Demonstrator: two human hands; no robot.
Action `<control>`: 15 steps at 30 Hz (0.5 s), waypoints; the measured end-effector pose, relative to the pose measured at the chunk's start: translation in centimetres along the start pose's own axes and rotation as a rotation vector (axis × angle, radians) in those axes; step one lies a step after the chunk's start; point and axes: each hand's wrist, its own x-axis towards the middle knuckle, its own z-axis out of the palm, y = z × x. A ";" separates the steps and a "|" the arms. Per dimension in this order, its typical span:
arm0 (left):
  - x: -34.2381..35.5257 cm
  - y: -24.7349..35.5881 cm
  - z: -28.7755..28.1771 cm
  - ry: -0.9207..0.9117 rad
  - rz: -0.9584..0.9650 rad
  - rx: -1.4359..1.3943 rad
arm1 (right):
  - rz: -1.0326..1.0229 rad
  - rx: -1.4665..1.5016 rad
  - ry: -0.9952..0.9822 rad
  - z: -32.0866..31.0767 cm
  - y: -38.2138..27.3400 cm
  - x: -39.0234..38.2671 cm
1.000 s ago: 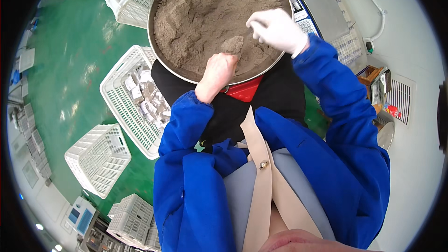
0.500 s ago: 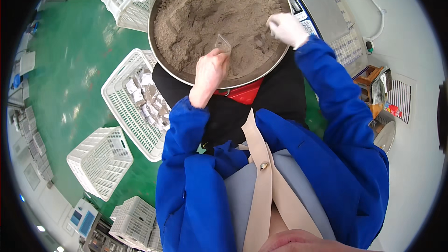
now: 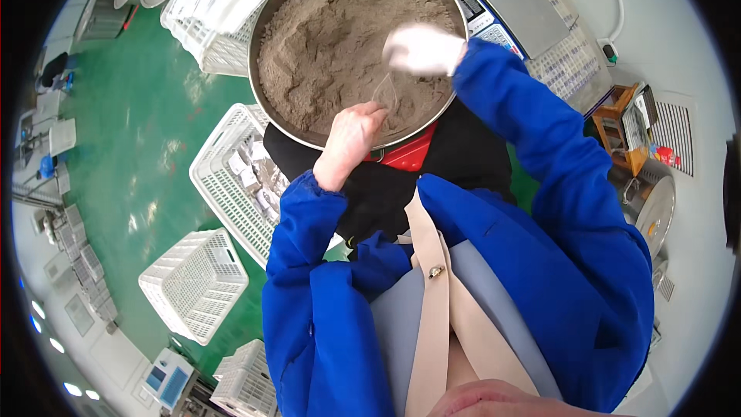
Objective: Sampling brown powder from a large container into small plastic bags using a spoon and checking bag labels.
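Note:
A wide metal basin (image 3: pixel 253 73) in front of me holds a heap of grey-brown powder (image 3: pixel 328 46). At its near edge, my bare left hand (image 3: pixel 351 139) pinches a small clear plastic bag (image 3: pixel 385 93) and keeps it upright over the powder. My right hand (image 3: pixel 424 50), in a white glove, is above the powder just beyond the bag's top. Motion smears its fingers, so whether anything is in them does not show.
A flat weighing scale (image 3: pixel 519 0) stands right of the basin. To the left, a white basket (image 3: pixel 202 166) contains small filled packets (image 3: pixel 258 177). Another white basket (image 3: pixel 193 282) sits on the green floor. White plastic bags (image 3: pixel 228 0) lie on a crate at the upper left.
My right hand has moved left from the basin's right rim toward the bag. My left hand still pinches the bag near the same spot. The whole view has shifted slightly.

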 end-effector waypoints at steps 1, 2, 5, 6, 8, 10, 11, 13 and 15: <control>0.4 0.1 0.0 0.014 0.029 -0.034 | 0.335 -0.439 0.113 -0.3 2.0 0.6; -0.2 -0.4 -0.4 0.021 0.022 -0.015 | 0.239 -0.179 0.214 -1.7 0.9 0.1; -1.3 0.7 -0.6 -0.044 -0.045 -0.014 | -0.240 0.626 -0.104 -3.5 -3.7 -2.3; -0.5 1.1 -0.8 -0.019 0.002 -0.025 | -0.051 0.255 -0.039 -3.1 -2.9 -2.0; 0.0 1.6 -1.1 -0.004 0.060 -0.037 | 0.338 -0.479 0.078 -2.4 -0.7 -1.4; 0.4 1.9 -1.8 0.001 0.021 -0.014 | -0.088 -0.068 0.423 -3.3 2.0 -4.2; 0.8 2.1 -1.8 -0.019 0.041 -0.019 | -0.216 -0.035 0.419 -3.4 0.9 -5.1; 0.2 2.8 -1.8 -0.025 0.075 -0.040 | -0.361 -0.104 0.322 -2.1 -3.1 -6.4; 1.8 3.3 -1.7 -0.029 0.164 -0.040 | -0.216 -0.288 0.169 -0.9 -3.3 -7.2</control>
